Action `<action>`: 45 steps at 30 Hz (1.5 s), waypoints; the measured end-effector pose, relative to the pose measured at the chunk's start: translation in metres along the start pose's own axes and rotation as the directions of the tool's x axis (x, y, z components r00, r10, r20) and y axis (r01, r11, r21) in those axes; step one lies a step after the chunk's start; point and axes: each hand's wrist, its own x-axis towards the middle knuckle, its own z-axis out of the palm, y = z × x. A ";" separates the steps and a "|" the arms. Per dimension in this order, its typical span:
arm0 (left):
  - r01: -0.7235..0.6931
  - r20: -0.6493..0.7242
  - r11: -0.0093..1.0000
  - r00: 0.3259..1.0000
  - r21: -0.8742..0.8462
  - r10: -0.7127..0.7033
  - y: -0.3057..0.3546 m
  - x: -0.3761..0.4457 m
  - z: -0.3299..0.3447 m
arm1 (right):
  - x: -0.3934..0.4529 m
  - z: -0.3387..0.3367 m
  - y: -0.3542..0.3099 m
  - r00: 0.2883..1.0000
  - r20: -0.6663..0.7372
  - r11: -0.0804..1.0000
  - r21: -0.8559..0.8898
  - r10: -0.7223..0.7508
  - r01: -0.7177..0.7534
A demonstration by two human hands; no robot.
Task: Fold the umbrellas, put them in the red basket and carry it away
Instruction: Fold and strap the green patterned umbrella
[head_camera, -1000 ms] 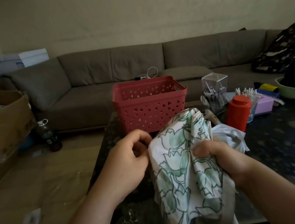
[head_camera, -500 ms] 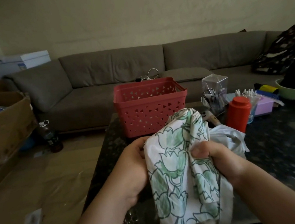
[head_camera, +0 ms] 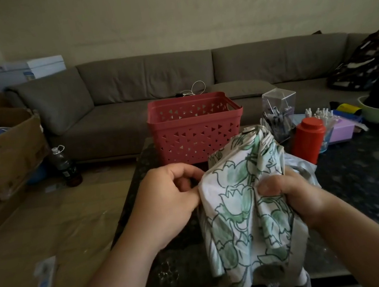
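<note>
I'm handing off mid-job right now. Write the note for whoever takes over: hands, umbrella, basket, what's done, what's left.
Right hand: grips the bunched canopy of the green-floral umbrella, held over the dark table.
Left hand: pinches the canopy's left edge.
Red basket: on the table beyond the hands; no umbrella shows inside.
Done: umbrella collapsed, fabric partly gathered.
Left: finish wrapping it, put it in the basket, carry the basket away.

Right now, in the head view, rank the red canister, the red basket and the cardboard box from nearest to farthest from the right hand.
1. Red canister, just beyond the right hand, slightly right.
2. Red basket, ahead and left, table's far edge.
3. Cardboard box, far left, off the table.
</note>
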 end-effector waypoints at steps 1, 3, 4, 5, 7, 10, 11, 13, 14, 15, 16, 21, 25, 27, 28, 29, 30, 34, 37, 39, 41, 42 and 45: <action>-0.014 0.047 0.999 0.999 0.040 0.012 0.003 -0.001 -0.002 | 0.000 -0.001 0.000 1.000 -0.015 1.000 -0.002 -0.004 0.004; -0.007 0.187 0.998 0.982 0.064 -0.005 0.007 -0.004 -0.002 | -0.001 -0.002 0.002 0.999 -0.032 1.000 0.000 -0.008 0.008; -0.002 0.239 0.997 0.971 0.074 -0.016 0.008 -0.006 -0.001 | -0.001 -0.002 0.003 0.999 -0.031 1.000 -0.001 -0.013 0.013; -0.004 0.258 0.996 0.966 0.092 -0.020 0.009 -0.008 0.001 | -0.001 -0.002 0.004 0.999 -0.025 1.000 -0.005 -0.021 0.020; -0.019 0.210 0.992 0.978 0.122 -0.007 0.007 -0.009 0.005 | 0.000 -0.002 0.005 0.999 -0.006 0.999 -0.008 -0.041 0.041; -0.048 0.129 0.990 0.991 0.132 0.030 0.003 -0.007 0.005 | -0.001 -0.003 0.003 0.996 0.058 0.997 -0.001 -0.071 0.071; -0.058 0.117 0.989 0.992 0.135 0.042 0.003 -0.007 0.005 | -0.002 -0.004 0.003 0.995 0.067 0.997 -0.008 -0.077 0.078; -0.058 0.118 0.991 0.992 0.121 0.043 0.004 -0.008 0.005 | -0.003 -0.006 0.002 0.994 0.064 0.996 -0.026 -0.089 0.090; -0.041 0.124 0.995 0.992 0.092 0.030 0.005 -0.008 0.005 | -0.004 -0.007 0.001 0.994 0.065 0.995 -0.029 -0.091 0.093; -0.022 0.129 0.998 0.992 0.061 0.014 0.006 -0.009 0.004 | -0.005 -0.009 0.001 0.994 0.070 0.995 -0.029 -0.089 0.091; -0.007 0.128 0.999 0.992 0.040 0.001 0.007 -0.009 0.004 | -0.005 -0.011 0.001 0.994 0.072 0.996 -0.032 -0.083 0.086; 0.030 0.120 0.999 0.992 -0.017 -0.028 0.010 -0.006 -0.008 | -0.009 -0.015 -0.003 0.990 0.092 0.991 -0.072 -0.110 0.117; 0.071 0.301 0.997 0.950 0.040 -0.080 0.009 -0.006 -0.015 | -0.012 -0.009 -0.006 0.980 0.120 0.977 -0.127 -0.158 0.173; 0.097 0.322 0.995 0.941 0.036 -0.103 0.011 -0.007 -0.011 | -0.012 -0.005 -0.007 0.976 0.140 0.975 -0.122 -0.168 0.185; 0.096 0.321 0.995 0.942 0.031 -0.101 0.012 -0.007 -0.010 | -0.012 -0.005 -0.007 0.976 0.136 0.975 -0.121 -0.170 0.187; 0.085 0.325 0.996 0.941 0.028 -0.090 0.013 -0.007 -0.009 | -0.012 -0.005 -0.007 0.976 0.130 0.974 -0.123 -0.173 0.189; 0.071 0.327 0.997 0.942 0.030 -0.077 0.014 -0.007 -0.008 | -0.013 -0.006 -0.007 0.977 0.126 0.974 -0.126 -0.173 0.188; -0.010 0.215 0.992 0.976 0.127 -0.018 0.010 -0.007 -0.008 | -0.013 -0.008 -0.007 0.977 0.129 0.975 -0.123 -0.169 0.185; -0.046 0.147 0.983 0.989 0.180 0.020 0.009 -0.009 -0.005 | -0.012 -0.009 -0.007 0.980 0.120 0.974 -0.140 -0.162 0.178; -0.044 0.157 0.991 0.987 0.128 0.024 0.008 -0.009 -0.006 | -0.012 -0.012 -0.006 0.982 0.131 0.980 -0.129 -0.138 0.155; -0.052 0.229 0.998 0.972 0.031 0.044 0.004 -0.008 -0.008 | -0.014 -0.013 -0.006 0.981 0.164 0.989 -0.083 -0.105 0.120; -0.057 0.288 0.998 0.956 -0.004 0.056 0.004 -0.008 -0.010 | -0.015 -0.013 -0.006 0.979 0.182 0.993 -0.058 -0.090 0.102; 0.003 0.491 0.992 0.869 -0.124 0.059 0.003 -0.012 -0.010 | -0.016 -0.008 -0.004 0.970 0.233 0.997 -0.013 -0.066 0.071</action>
